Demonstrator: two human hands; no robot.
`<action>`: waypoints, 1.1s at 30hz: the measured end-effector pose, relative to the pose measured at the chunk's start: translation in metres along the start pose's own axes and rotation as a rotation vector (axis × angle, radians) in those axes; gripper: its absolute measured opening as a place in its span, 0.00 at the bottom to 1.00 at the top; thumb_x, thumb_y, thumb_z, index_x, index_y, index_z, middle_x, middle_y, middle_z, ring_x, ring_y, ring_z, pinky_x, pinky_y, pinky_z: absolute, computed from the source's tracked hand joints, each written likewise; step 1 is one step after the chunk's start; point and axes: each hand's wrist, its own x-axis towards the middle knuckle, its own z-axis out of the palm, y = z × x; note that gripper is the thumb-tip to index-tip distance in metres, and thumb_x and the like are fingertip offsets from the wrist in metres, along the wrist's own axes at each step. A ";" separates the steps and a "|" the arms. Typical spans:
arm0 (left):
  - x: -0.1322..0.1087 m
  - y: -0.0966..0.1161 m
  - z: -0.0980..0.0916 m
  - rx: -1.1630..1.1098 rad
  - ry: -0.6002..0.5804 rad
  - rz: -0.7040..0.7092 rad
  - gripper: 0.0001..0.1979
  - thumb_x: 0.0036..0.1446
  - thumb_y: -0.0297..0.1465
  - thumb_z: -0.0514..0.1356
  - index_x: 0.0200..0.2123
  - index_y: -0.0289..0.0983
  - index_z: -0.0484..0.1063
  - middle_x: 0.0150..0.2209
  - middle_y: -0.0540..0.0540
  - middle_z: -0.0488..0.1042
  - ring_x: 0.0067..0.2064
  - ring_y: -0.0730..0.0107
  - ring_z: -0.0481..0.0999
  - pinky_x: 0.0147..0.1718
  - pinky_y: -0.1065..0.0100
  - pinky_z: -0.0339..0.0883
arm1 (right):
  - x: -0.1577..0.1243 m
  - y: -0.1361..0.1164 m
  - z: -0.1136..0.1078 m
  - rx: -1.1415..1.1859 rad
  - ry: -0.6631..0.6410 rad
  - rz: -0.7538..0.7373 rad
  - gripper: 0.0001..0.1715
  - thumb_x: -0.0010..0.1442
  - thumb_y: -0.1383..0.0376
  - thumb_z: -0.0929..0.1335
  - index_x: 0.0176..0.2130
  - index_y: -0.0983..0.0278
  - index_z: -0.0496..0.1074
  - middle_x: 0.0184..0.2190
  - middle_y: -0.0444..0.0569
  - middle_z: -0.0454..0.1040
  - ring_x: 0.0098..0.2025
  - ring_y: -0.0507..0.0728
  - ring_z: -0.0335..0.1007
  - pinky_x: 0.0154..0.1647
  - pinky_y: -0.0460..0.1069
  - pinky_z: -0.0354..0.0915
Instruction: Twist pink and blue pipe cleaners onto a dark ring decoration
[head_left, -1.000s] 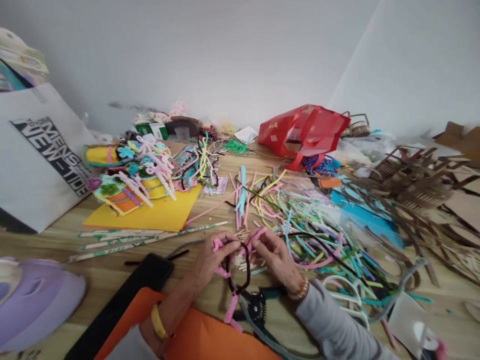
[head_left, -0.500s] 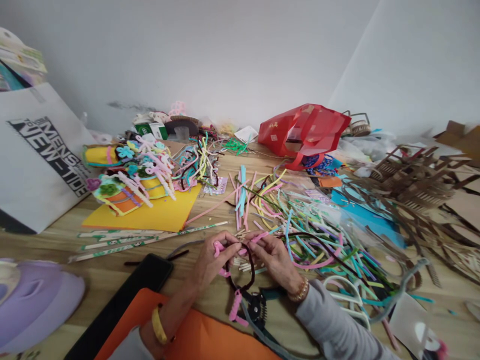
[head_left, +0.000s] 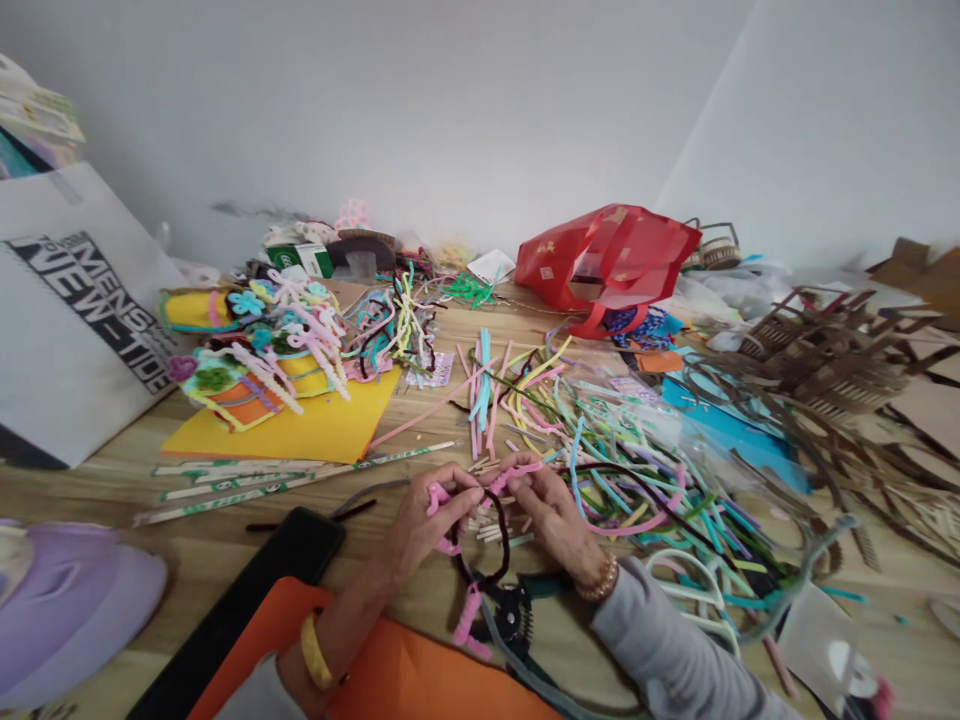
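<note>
pink and brown pipe cleaner loop [head_left: 480, 560] pinched by the left hand [head_left: 424, 530] and right hand [head_left: 551, 525]

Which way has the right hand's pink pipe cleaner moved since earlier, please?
Yes: the pink pipe cleaner moved right, nearer the blue pipe cleaner.

A phone [head_left: 255, 580] lies left of apparent wire strippers [head_left: 510, 612], pipe cleaners [head_left: 622, 490] beyond.

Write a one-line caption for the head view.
Left hand and right hand hold pink and brown pipe cleaners above pliers on a wooden table.
</note>
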 end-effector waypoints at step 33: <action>0.001 0.000 0.000 -0.026 -0.006 -0.057 0.12 0.52 0.40 0.59 0.29 0.36 0.71 0.22 0.52 0.68 0.23 0.73 0.66 0.20 0.75 0.61 | 0.001 -0.001 -0.002 -0.034 0.014 -0.018 0.14 0.55 0.57 0.70 0.38 0.64 0.71 0.26 0.43 0.69 0.24 0.49 0.65 0.24 0.43 0.64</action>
